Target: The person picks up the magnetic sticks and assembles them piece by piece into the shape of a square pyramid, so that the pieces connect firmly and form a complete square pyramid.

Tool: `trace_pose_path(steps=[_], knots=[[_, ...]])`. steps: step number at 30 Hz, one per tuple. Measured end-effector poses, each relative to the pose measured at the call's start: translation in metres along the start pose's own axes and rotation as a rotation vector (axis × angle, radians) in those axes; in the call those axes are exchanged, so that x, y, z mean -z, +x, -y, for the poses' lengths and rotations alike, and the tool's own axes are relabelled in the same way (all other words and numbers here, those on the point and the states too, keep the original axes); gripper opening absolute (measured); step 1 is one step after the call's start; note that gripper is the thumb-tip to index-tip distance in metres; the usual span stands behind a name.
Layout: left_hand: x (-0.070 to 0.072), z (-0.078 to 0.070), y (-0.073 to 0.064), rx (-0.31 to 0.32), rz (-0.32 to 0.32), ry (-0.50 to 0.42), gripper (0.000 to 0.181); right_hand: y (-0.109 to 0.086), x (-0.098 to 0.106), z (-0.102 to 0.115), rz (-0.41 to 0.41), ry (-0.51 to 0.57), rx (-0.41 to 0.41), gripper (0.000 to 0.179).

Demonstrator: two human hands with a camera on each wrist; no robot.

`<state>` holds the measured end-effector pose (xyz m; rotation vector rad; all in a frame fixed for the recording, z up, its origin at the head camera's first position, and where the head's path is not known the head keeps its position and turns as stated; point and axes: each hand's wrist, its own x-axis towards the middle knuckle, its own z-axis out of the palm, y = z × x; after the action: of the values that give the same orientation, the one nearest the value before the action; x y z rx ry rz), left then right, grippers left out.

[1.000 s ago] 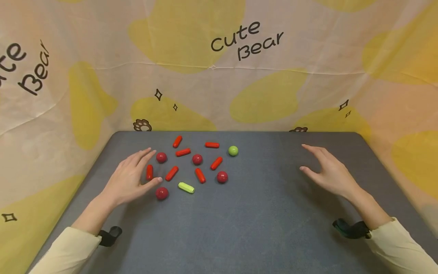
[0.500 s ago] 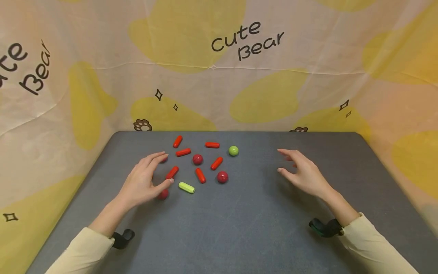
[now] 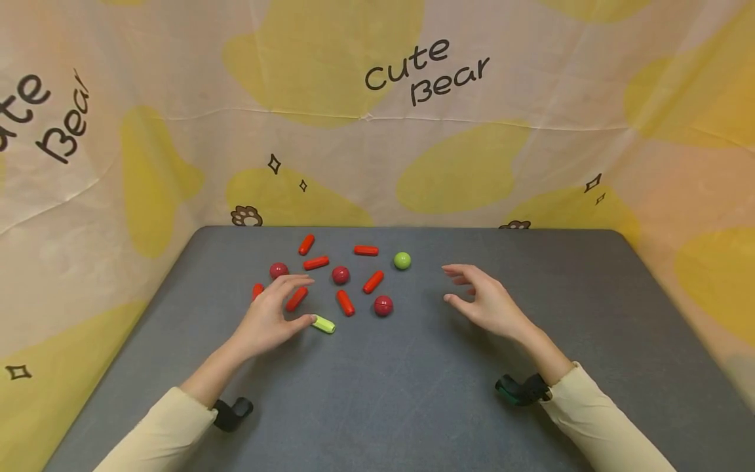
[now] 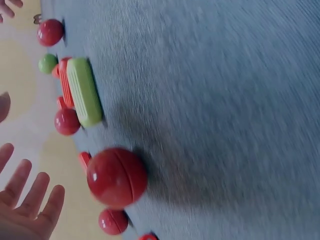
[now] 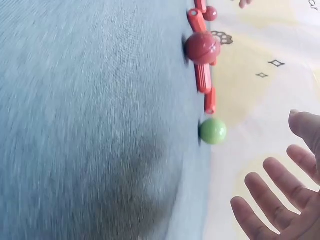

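Note:
My left hand (image 3: 268,322) hovers over the left part of the scattered pieces, fingers relaxed and holding nothing. In the head view its thumb covers one end of a ridged light-green stick (image 3: 325,324). A glossy red ball (image 4: 117,177), hidden behind this hand in the head view, shows large in the left wrist view. Red sticks (image 3: 297,299) lie near the fingertips. My right hand (image 3: 488,301) hangs above the table with fingers loosely bent and nothing in it. Nearest to it are a green ball (image 3: 402,261) and a red ball with a seam (image 3: 383,305).
The dark grey table (image 3: 401,393) has rounded far corners. Several more red sticks (image 3: 366,250) and two other red balls, one in the middle (image 3: 340,275) and one further left (image 3: 279,270), lie spread out. A yellow-patterned cloth (image 3: 460,164) stands behind and at both sides.
Both hands have moved inward: the left to the right and slightly nearer, the right to the left toward the pieces. The balls and sticks have stayed in place.

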<state>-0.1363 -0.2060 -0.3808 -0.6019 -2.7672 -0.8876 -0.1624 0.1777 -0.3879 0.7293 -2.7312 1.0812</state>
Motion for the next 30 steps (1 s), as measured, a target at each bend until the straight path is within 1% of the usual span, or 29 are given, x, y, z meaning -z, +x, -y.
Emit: trace_pose_path(steps=[6,8,11,14,17,20,24,30], knots=[[-0.013,-0.003,0.004,0.049,0.043,-0.079,0.05,0.006,-0.016,0.005,0.028,0.057,0.001,0.049],[-0.017,-0.004,0.005,0.082,0.06,-0.102,0.048,0.008,-0.022,0.006,0.039,0.074,0.001,0.047],[-0.023,-0.006,0.007,0.136,0.069,-0.123,0.044,0.01,-0.03,0.008,0.059,0.102,-0.001,0.046],[-0.029,-0.007,0.008,0.16,0.058,-0.108,0.042,0.011,-0.038,0.011,0.077,0.123,0.0,0.045],[-0.035,-0.008,0.007,0.157,0.051,-0.072,0.041,0.013,-0.045,0.015,0.089,0.147,0.011,0.046],[-0.039,-0.009,0.005,0.153,0.058,-0.024,0.038,0.014,-0.052,0.017,0.101,0.156,0.026,0.045],[-0.042,-0.01,0.005,0.164,0.074,0.015,0.035,0.017,-0.06,0.02,0.118,0.166,0.025,0.045],[-0.043,-0.011,0.006,0.185,0.102,0.03,0.031,0.021,-0.07,0.022,0.119,0.186,0.008,0.043]])
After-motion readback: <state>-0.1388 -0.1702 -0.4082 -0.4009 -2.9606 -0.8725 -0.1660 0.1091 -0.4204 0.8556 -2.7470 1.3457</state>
